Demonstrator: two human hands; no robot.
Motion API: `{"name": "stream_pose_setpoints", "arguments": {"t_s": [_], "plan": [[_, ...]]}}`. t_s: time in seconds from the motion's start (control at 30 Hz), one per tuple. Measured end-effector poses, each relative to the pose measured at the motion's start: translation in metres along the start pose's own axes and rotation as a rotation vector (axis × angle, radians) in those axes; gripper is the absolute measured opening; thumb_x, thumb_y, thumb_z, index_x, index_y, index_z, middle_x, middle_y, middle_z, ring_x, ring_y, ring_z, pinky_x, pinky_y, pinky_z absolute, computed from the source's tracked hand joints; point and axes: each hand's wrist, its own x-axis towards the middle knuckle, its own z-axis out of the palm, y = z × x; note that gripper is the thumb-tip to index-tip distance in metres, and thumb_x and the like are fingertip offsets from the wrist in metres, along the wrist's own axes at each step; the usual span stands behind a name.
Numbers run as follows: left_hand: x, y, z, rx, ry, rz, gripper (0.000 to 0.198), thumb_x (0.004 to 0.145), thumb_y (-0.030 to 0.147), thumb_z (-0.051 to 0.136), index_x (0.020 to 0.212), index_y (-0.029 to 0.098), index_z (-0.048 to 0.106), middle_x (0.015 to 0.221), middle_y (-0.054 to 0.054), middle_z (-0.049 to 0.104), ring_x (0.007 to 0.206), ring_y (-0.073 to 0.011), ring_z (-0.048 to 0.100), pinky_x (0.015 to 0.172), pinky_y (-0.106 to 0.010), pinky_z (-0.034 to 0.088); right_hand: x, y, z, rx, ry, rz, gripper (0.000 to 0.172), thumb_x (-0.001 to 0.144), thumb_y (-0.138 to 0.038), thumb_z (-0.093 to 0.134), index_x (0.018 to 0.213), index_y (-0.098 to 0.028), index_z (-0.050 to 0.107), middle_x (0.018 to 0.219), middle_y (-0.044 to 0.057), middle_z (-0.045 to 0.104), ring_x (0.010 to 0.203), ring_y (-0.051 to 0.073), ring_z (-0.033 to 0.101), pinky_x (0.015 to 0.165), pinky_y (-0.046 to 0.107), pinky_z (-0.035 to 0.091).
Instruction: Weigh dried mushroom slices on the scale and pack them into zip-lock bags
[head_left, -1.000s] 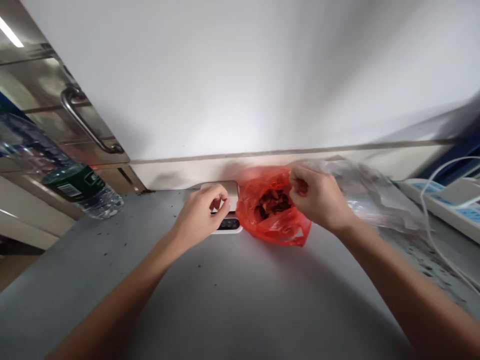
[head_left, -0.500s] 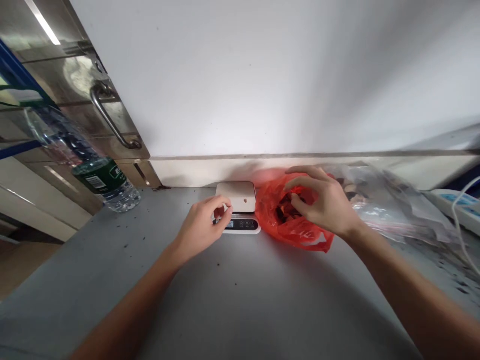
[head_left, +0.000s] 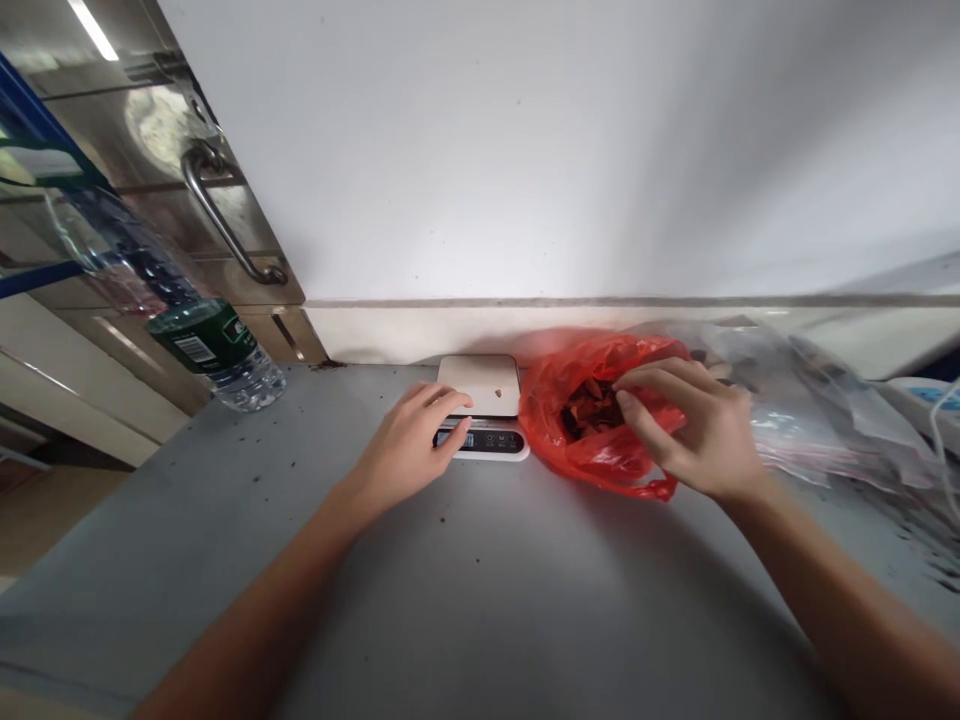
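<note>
At the right grip (head_left: 697,428), brown pieces (head_left: 586,408), hold unclear; left grip (head_left: 405,440)'s just opened wider, empty, by the scale (head_left: 478,379)!

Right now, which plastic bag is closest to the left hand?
The crinkled red plastic bag, beside the flat white digital scale. The clear plastic bagging lies farther off, past the right hand.

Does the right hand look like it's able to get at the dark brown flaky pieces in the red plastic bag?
Probably yes: the right hand is at the open mouth of the red plastic bag, and nothing seems to cover the dark brown flaky pieces.
</note>
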Motion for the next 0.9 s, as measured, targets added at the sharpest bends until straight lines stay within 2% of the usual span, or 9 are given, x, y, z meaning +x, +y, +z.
{"name": "stream_pose_setpoints", "arguments": {"t_s": [0.27, 0.5, 0.77, 0.9], "plan": [[-0.001, -0.005, -0.003, 0.059, 0.0, 0.025, 0.023, 0.103, 0.018, 0.047, 0.094, 0.02, 0.068, 0.095, -0.008, 0.074, 0.097, -0.0249, 0.068, 0.085, -0.038, 0.058, -0.004, 0.008, 0.002, -0.002, -0.096, 0.017, 0.026, 0.096, -0.034, 0.051, 0.082, -0.032, 0.072, 0.089, 0.008, 0.083, 0.084, 0.033, 0.079, 0.08, 0.052, 0.061], [0.0, -0.005, -0.006, 0.064, -0.003, 0.016, 0.023, 0.103, 0.019, 0.048, 0.095, 0.021, 0.069, 0.097, -0.008, 0.075, 0.099, -0.0253, 0.069, 0.085, -0.038, 0.058, -0.004, 0.008, 0.004, -0.004, -0.097, -0.046, 0.023, 0.096, -0.029, 0.052, 0.082, -0.03, 0.07, 0.087, 0.009, 0.083, 0.081, 0.031, 0.079, 0.076, 0.048, 0.062], [0.0, -0.001, -0.006, 0.07, -0.016, 0.018, 0.022, 0.103, 0.019, 0.048, 0.098, 0.02, 0.069, 0.099, -0.009, 0.076, 0.1, -0.0258, 0.069, 0.088, -0.039, 0.058, -0.003, 0.008, 0.001, -0.003, -0.146, -0.023, 0.026, 0.097, -0.032, 0.05, 0.079, -0.032, 0.07, 0.084, 0.006, 0.082, 0.078, 0.03, 0.078, 0.075, 0.047, 0.062], [0.0, -0.002, -0.006, 0.083, -0.018, 0.032, 0.023, 0.104, 0.019, 0.047, 0.097, 0.02, 0.069, 0.098, -0.009, 0.075, 0.098, -0.0258, 0.069, 0.086, -0.039, 0.057, -0.004, 0.012, 0.003, -0.063, -0.212, -0.073, 0.029, 0.099, -0.035, 0.05, 0.087, -0.029, 0.075, 0.093, 0.009, 0.083, 0.087, 0.032, 0.077, 0.078, 0.047, 0.062]]}}
